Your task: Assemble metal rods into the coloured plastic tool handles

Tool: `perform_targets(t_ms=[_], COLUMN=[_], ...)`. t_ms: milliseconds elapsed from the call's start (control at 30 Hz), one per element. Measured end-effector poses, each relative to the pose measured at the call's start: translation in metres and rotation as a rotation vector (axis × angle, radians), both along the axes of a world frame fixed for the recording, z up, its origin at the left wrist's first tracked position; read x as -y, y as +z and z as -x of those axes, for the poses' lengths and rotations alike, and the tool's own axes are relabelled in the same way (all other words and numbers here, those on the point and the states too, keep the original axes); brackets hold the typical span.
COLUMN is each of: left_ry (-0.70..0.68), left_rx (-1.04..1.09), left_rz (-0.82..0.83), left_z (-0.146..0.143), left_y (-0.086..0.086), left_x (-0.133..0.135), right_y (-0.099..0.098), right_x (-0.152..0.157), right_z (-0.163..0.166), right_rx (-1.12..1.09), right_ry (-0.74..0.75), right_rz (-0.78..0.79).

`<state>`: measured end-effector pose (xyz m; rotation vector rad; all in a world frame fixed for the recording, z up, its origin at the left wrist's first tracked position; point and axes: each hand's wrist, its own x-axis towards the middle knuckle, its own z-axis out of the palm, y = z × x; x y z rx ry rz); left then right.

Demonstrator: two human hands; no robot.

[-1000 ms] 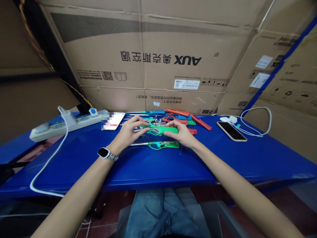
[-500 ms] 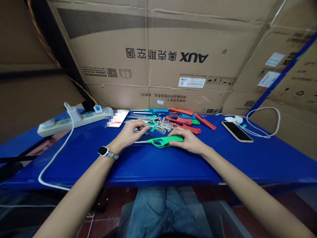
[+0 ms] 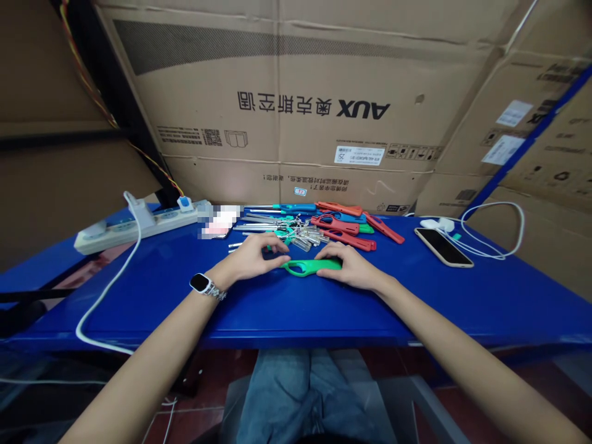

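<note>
Ur R hand has the green lighter by its right end, mid blue table. L hand is curled at its left end, can't tell if gripping tbh. Metal bits r just on the far side.

Held casing: green. Other casings: red, orange, blue, green. Desk: solid blue. Cardboard panel: brown, black print, dark mesh-patterned band. Power strip: off-white. Watch: white frame, black screen. Jeans: faded blue.

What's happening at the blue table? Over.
Right hand gripping green casing. Left hand at its left end. Metal parts and red casings lying just beyond the hands.
</note>
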<state>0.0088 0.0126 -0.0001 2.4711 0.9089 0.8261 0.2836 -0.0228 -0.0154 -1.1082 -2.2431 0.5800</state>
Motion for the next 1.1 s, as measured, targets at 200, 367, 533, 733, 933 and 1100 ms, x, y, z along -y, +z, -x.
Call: perform_targets(t_ms=[200,367,533,733,933,1100], left_ry=[-0.034,-0.028,-0.023,-0.016,-0.004,-0.034], left_rx=[-0.184,-0.212,-0.215,-0.234,-0.262,-0.162], left_rz=[-0.075,-0.092,-0.059,-0.035,-0.068,-0.041], left_z=[-0.015,-0.022,-0.022,-0.022,-0.021,-0.016], left_y=[-0.006,-0.009,-0.011,-0.01,-0.01,-0.008], left_x=[0.01,0.013,0.013,0.013,0.015,0.011], right_y=[0.002,0.004,0.009,0.008,0.007,0.008], right_x=[0.0,-0.001,-0.003,-0.002,0.0,0.005], right_z=[-0.001,-0.001,0.001,0.004,0.01,0.014], right_rx=[0.0,0.01,0.04,0.088,0.125,0.036], right_ry=[0.006,0.002,-0.009,-0.041,-0.015,-0.016], right_rz=[0.026,0.071,0.129,0.083,0.055,0.126])
